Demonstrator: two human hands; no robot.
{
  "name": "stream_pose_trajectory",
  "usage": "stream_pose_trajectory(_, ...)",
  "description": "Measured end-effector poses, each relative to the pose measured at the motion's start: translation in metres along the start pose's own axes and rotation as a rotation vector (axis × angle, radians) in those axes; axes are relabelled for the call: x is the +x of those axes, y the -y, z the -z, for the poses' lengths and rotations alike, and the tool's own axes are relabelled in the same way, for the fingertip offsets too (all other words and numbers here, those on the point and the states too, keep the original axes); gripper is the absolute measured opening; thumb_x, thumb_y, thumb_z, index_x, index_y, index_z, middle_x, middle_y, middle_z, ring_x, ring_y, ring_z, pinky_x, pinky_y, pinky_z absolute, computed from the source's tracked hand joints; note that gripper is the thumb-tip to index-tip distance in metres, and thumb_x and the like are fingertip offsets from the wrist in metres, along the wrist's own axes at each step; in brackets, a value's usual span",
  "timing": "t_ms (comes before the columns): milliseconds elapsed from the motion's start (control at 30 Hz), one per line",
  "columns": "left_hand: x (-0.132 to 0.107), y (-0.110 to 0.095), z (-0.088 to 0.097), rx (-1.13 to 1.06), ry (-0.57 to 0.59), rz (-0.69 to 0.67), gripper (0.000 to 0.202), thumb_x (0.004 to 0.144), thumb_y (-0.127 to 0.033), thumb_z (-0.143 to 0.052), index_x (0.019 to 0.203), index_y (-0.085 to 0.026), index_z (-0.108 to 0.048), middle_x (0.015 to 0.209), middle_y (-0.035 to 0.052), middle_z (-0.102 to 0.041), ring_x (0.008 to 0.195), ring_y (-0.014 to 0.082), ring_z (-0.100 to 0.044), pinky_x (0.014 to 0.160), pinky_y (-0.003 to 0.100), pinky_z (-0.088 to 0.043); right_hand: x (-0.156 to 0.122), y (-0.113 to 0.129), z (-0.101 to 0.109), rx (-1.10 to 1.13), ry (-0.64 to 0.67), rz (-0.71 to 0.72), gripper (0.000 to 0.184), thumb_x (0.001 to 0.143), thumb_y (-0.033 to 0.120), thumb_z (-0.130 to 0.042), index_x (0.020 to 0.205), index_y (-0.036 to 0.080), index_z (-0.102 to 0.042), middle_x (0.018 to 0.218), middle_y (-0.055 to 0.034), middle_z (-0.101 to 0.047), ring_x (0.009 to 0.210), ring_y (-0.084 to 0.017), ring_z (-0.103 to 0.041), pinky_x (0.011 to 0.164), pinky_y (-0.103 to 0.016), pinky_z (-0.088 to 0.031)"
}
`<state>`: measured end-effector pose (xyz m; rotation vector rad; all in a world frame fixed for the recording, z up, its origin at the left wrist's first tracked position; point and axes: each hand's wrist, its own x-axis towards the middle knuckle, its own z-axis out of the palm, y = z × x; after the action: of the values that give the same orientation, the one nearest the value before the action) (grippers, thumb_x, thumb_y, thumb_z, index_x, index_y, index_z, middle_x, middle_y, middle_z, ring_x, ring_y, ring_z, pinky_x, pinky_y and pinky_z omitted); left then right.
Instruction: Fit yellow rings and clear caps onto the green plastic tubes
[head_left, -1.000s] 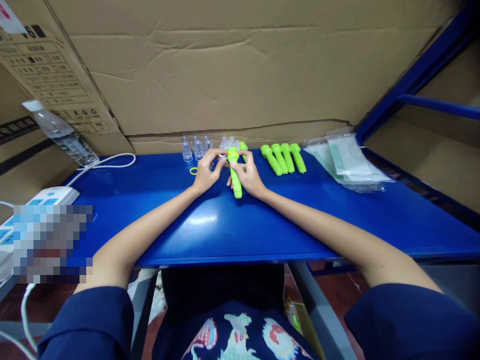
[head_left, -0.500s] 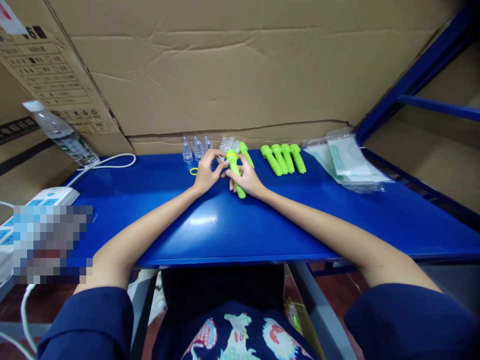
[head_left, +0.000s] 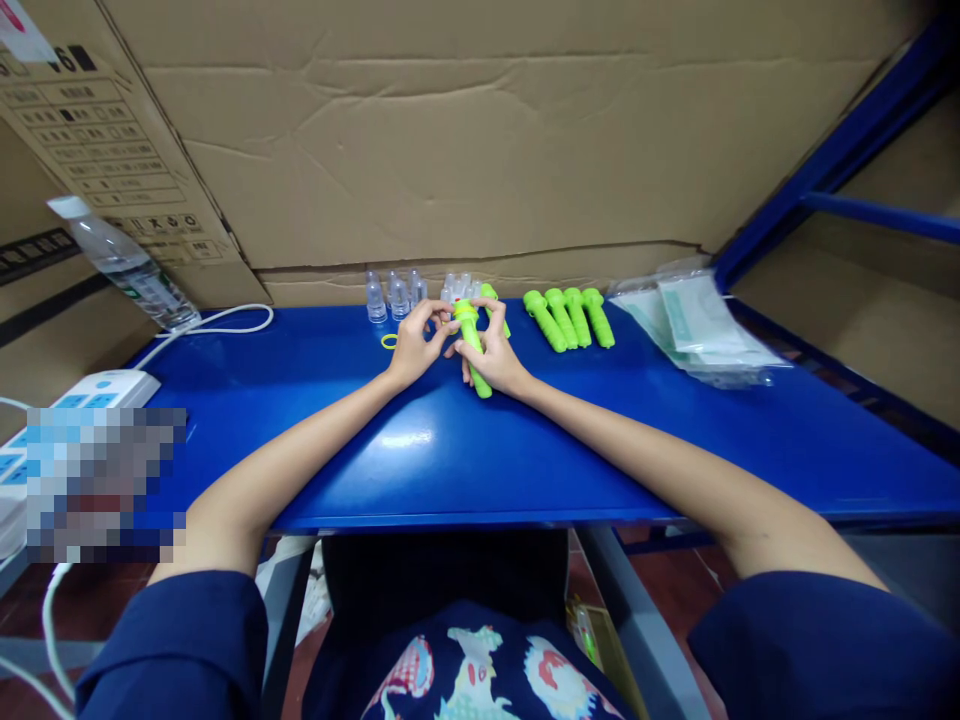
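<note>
A lime-green flashlight-shaped piece (head_left: 478, 372) tilts between my hands, its wider head pointing away from me. My right hand (head_left: 499, 358) is wrapped round its body, thumb on top. At the head, the fingertips of my left hand (head_left: 415, 348) close in a pinch on a yellow-green ring (head_left: 464, 309) around it; how far the ring sits on is hard to see. A second yellow ring (head_left: 382, 342) lies flat left of my left hand. Another green piece (head_left: 495, 300) rests partly hidden behind my right hand.
Several clear plastic domed tubes (head_left: 398, 294) stand at the back. Right of them, several green flashlight pieces (head_left: 576, 322) lie in a row, then clear plastic bags (head_left: 694, 325). To the left are a water bottle (head_left: 135, 275), a power strip (head_left: 112, 390) and a white cable (head_left: 240, 325).
Almost nothing differs. The fingers of my right hand have shifted slightly at the flashlight's head, and the whole view has moved a little.
</note>
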<state>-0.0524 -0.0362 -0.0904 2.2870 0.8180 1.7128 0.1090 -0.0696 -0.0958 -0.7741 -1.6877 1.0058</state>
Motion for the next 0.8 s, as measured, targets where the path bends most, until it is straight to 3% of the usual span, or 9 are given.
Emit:
stream_pose_trajectory(300, 0.001, 0.0, 0.002, -0.024, 0.028, 0.003, 0.02, 0.09, -0.034, -0.066, 0.098, -0.017, -0.061, 0.083, 0.0005, -0.061, 0.069, 0.0102, -0.056, 0.061, 0.022, -0.043, -0.001, 0.002, 0.0, -0.006, 0.022, 0.024, 0.049, 0.085, 0.024, -0.056, 0.122, 0.027, -0.025, 0.083, 0.0032, -0.069, 0.034, -0.009, -0.055, 0.028, -0.022, -0.045)
stream_pose_trajectory(500, 0.001, -0.001, 0.004, 0.001, 0.042, 0.005, 0.022, 0.092, -0.037, -0.064, 0.098, -0.017, -0.061, 0.082, 0.0009, -0.061, 0.069, 0.0105, -0.055, 0.06, 0.022, -0.043, -0.001, 0.003, 0.001, -0.013, 0.043, 0.035, 0.045, 0.087, 0.025, -0.055, 0.121, 0.028, -0.025, 0.082, 0.0035, -0.069, 0.034, -0.009, -0.054, 0.028, -0.022, -0.046)
stream_pose_trajectory(700, 0.0, -0.01, 0.002, -0.003, 0.135, -0.141, 0.023, 0.097, -0.036, -0.057, 0.083, -0.017, -0.059, 0.078, 0.0019, -0.059, 0.07, 0.0131, -0.056, 0.063, 0.026, -0.045, 0.0, 0.0, 0.002, -0.011, 0.036, 0.018, 0.048, 0.089, 0.033, -0.058, 0.122, 0.027, -0.024, 0.086, -0.0002, -0.07, 0.036, -0.01, -0.055, 0.028, -0.024, -0.046)
stream_pose_trajectory(800, -0.002, -0.011, -0.001, -0.01, 0.124, -0.131, 0.023, 0.096, -0.038, -0.057, 0.086, -0.017, -0.06, 0.078, 0.0018, -0.06, 0.07, 0.0129, -0.057, 0.062, 0.026, -0.045, 0.0, -0.001, 0.002, -0.006, 0.03, 0.008, 0.052, 0.088, 0.037, -0.061, 0.123, 0.027, -0.024, 0.085, -0.0007, -0.071, 0.036, -0.011, -0.055, 0.029, -0.024, -0.046)
